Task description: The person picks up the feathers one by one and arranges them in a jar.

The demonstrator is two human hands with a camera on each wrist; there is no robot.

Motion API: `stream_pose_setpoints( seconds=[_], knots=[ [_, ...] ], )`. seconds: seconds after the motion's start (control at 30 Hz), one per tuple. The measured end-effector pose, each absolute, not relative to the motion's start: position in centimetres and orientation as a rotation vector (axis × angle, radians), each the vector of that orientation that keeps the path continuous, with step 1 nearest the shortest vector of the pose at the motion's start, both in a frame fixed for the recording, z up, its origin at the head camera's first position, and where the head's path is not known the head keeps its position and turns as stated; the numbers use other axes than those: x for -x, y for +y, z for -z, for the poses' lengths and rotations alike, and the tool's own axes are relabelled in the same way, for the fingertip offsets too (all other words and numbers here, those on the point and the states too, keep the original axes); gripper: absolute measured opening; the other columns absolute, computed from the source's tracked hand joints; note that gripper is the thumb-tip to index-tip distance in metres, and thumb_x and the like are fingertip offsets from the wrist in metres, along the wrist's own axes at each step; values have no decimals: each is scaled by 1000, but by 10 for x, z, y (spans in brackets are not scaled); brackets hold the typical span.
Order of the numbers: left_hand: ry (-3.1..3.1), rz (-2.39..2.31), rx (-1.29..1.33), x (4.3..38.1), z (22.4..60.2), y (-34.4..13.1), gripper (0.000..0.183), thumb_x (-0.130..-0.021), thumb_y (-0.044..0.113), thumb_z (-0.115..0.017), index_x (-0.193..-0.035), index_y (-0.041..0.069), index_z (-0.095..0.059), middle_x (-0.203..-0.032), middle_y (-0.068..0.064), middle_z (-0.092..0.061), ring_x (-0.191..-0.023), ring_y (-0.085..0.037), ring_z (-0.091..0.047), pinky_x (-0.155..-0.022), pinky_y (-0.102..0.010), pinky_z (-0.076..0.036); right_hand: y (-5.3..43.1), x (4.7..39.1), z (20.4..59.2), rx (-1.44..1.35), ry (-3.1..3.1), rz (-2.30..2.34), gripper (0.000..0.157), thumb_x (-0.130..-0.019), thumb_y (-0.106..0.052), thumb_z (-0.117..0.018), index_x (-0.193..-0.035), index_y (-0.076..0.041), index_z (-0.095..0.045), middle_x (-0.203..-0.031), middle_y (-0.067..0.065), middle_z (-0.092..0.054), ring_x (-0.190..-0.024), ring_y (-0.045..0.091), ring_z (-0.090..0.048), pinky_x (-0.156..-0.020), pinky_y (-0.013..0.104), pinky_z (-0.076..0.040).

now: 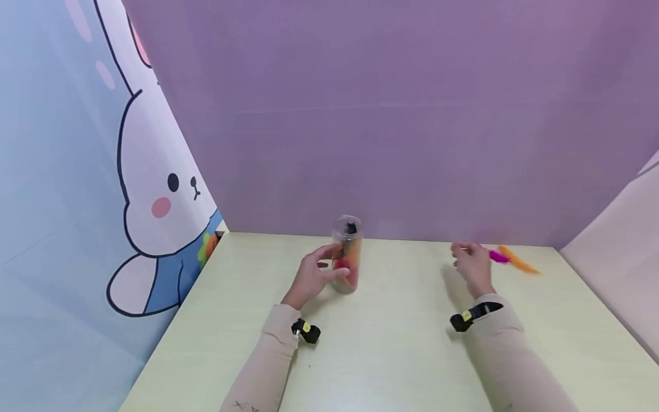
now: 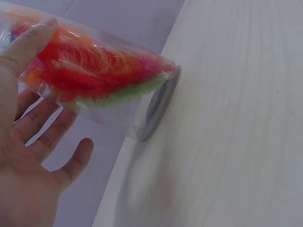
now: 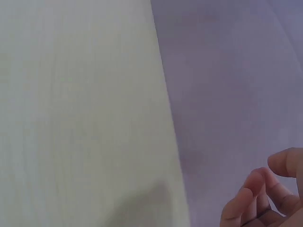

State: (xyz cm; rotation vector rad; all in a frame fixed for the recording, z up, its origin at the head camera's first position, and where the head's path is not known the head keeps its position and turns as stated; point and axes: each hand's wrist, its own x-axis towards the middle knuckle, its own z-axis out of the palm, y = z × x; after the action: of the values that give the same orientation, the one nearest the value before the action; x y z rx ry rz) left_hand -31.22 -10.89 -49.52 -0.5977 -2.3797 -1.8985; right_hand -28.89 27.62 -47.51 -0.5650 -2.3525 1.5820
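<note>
In the head view my left hand (image 1: 315, 273) holds a clear plastic jar (image 1: 347, 252) filled with feathers. Its thumb and fingers lie on either side of the wall, and the jar stands roughly upright, its mouth up. The left wrist view shows red, orange and green feathers (image 2: 94, 71) through the plastic, and a grey base (image 2: 163, 101) by the tabletop. Further right, my right hand (image 1: 472, 268) hovers over the table with loosely bent fingers. Nothing shows between its thumb and fingers (image 3: 248, 187) in the right wrist view. Just beyond it lies a magenta feather (image 1: 498, 256) beside an orange feather (image 1: 519, 262).
The pale wooden table (image 1: 391, 343) reaches back to a purple wall (image 1: 391, 114). At the left hangs a blue cloth (image 1: 51, 229) with a cartoon rabbit. A pale panel (image 1: 618, 257) borders the right side.
</note>
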Motion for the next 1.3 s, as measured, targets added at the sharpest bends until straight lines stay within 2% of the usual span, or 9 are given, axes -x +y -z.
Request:
stream_pose_setpoints(
  seconds=[0.2, 0.33, 0.5, 0.6, 0.77, 1.03, 1.2, 1.3],
  knots=[
    [-2393, 1883, 546, 312, 496, -107, 62, -80, 9, -87, -137, 13, -65, -130, -12, -70, -124, -32, -61, -104, -62, -47, 335, 282, 492, 835, -2280, -1637, 40, -103, -27, -56, -131, 1, -60, -76, -17, -60, -67, 1, -61, -63, 19, -57],
    [-2403, 1875, 531, 309, 492, -107, 60, -80, 6, -86, -136, 11, -65, -128, -14, -70, -123, -33, -61, -104, -61, -48, 361, 275, 502, 986, -2199, -1692, 40, -101, -19, -57, -133, 5, -59, -64, -19, -60, -59, 1, -61, -57, 19, -56],
    [-2394, 1862, 535, 298, 481, -106, 59, -82, 7, -85, -137, 10, -64, -128, -14, -71, -122, -32, -62, -103, -61, -49, 381, 276, 512, 1086, -1982, -1884, 18, -97, -11, -62, -114, -5, -65, -60, -9, -63, -56, 7, -62, -55, 24, -58],
    [-2386, 1864, 532, 296, 478, -106, 59, -82, 8, -85, -137, 10, -64, -128, -14, -71, -122, -32, -62, -103, -61, -48, 388, 278, 515, 1100, -1930, -1915, 5, -96, -9, -63, -101, -11, -65, -58, -8, -64, -54, 6, -63, -55, 23, -59],
    [-2390, 1883, 546, 300, 480, -108, 59, -81, 8, -86, -137, 10, -64, -129, -15, -70, -124, -33, -61, -104, -62, -48, 392, 282, 513, 1127, -1925, -1913, 7, -96, -8, -63, -102, -10, -61, -56, -9, -63, -52, 5, -64, -54, 23, -59],
    [-2398, 1852, 612, 313, 495, -113, 61, -80, 23, -89, -137, 21, -65, -127, -4, -72, -122, -23, -63, -101, -55, -52, 398, 292, 511, 1200, -1865, -1937, 23, -95, -5, -61, -118, -8, -59, -52, -8, -64, -50, 8, -67, -54, 26, -61],
    [-2407, 1845, 613, 312, 495, -111, 61, -80, 25, -89, -137, 22, -65, -127, -4, -72, -121, -23, -63, -102, -54, -52, 403, 294, 511, 1199, -1835, -1972, 11, -97, -4, -59, -105, -11, -57, -51, -6, -65, -50, 8, -69, -54, 26, -61],
    [-2413, 1846, 619, 312, 495, -110, 61, -80, 26, -89, -137, 23, -65, -127, -3, -72, -121, -22, -63, -102, -54, -52, 405, 294, 510, 1213, -1830, -1980, 12, -95, -2, -59, -102, -11, -59, -51, -6, -65, -49, 9, -69, -54, 27, -61]
  ],
)
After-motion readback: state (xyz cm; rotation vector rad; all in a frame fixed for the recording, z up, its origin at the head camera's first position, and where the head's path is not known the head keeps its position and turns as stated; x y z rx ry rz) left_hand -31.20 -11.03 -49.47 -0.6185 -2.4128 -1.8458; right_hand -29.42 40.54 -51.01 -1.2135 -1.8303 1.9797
